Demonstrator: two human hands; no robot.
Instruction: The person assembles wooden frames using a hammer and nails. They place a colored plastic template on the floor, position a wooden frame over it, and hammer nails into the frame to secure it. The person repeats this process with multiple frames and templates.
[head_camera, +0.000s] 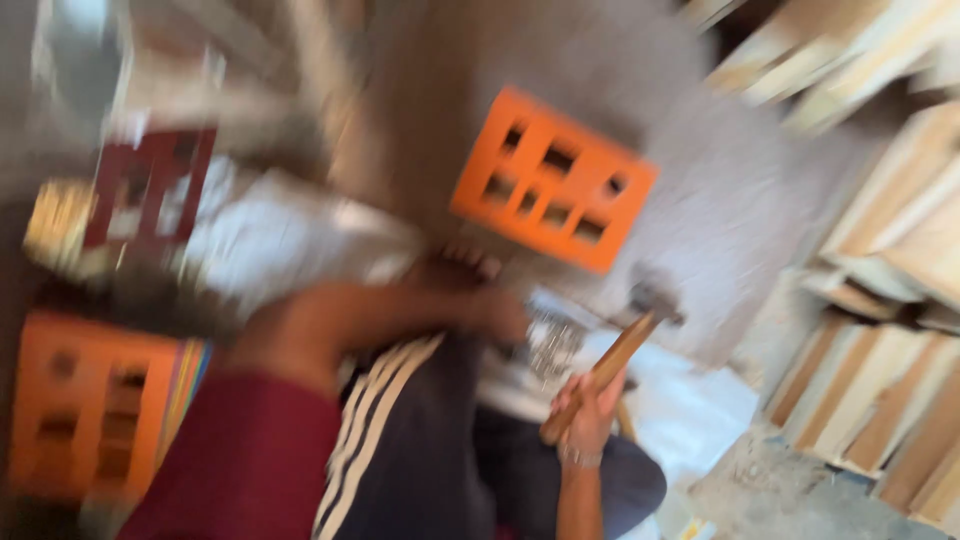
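i see my right hand (590, 405) clenched around the wooden handle of a metal-headed hammer (612, 365), which tilts up to the right over a white sheet (690, 405). my left hand (500, 315) reaches toward a blurred shiny pile (548, 345) just left of the hammer; i cannot tell its grip. an orange perforated clay brick (553, 180) stands beyond, pale wooden planks (880, 390) stacked at right.
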